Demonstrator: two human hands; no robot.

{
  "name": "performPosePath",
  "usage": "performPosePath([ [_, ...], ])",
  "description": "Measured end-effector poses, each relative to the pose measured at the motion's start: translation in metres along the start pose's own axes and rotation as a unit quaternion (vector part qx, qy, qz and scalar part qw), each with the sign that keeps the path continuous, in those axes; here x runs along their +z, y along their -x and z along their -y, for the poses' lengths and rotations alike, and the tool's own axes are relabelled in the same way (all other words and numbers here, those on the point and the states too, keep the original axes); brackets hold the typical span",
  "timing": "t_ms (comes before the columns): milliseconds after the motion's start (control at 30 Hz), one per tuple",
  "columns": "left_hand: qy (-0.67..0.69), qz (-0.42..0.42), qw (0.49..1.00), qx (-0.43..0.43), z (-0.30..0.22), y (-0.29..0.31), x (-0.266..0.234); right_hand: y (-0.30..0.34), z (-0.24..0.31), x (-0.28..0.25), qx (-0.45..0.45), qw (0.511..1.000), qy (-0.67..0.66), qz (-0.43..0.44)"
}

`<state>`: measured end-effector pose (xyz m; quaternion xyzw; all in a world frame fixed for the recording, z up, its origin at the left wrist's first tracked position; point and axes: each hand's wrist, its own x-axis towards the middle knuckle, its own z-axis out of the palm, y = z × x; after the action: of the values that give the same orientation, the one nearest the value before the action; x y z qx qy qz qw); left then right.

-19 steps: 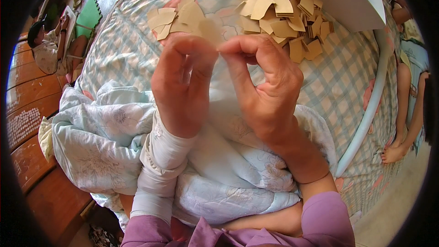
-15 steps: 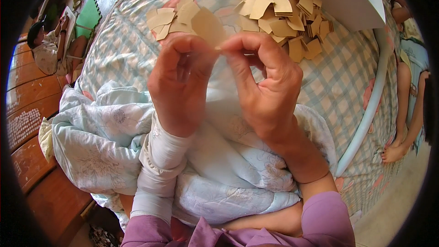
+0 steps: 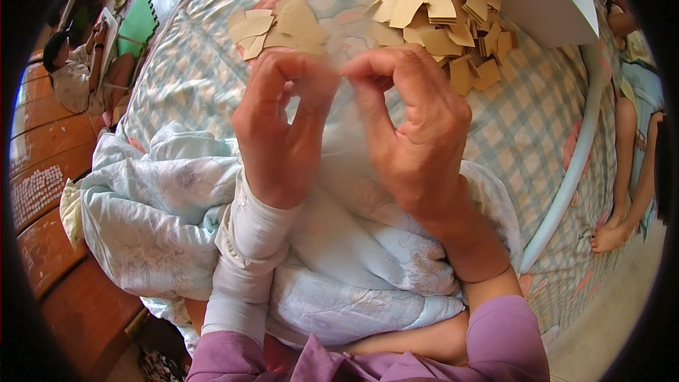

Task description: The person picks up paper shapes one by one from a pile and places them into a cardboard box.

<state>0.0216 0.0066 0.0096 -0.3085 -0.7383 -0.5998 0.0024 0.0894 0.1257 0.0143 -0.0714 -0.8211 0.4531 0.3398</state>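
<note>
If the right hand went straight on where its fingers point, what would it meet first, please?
Most likely the left hand, just ahead of the right hand; blur hides whether they touch.

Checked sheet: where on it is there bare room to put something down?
The checked sheet looks bare between the larger heap of tan card pieces, the right hand and the curved pale-blue tube, and again left of the smaller card heap, beyond the floral quilt. It is crowded at both heaps and where the quilt bunches.
</note>
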Motion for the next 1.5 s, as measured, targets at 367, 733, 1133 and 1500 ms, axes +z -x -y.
performPosePath([
  [367, -0.402, 0.077, 0.912, -0.014, 0.023, -0.011, -0.018, -0.026, -0.026, -0.036, -0.085, 0.953, 0.2, -0.209],
  [733, -0.167, 0.128, 0.977, 0.035, -0.001, -0.012, -0.018, -0.007, -0.011, -0.011, 0.112, 0.984, -0.013, 0.136],
  [1133, 0.043, 0.137, 0.987, -0.074, -0.001, -0.002, -0.006, -0.007, -0.012, -0.008, 0.272, 0.908, -0.316, 0.041],
  [1500, 0.133, 0.044, 0.984, -0.107, -0.005, -0.002, -0.003, -0.005, -0.002, -0.004, 0.274, 0.898, -0.339, 0.062],
])
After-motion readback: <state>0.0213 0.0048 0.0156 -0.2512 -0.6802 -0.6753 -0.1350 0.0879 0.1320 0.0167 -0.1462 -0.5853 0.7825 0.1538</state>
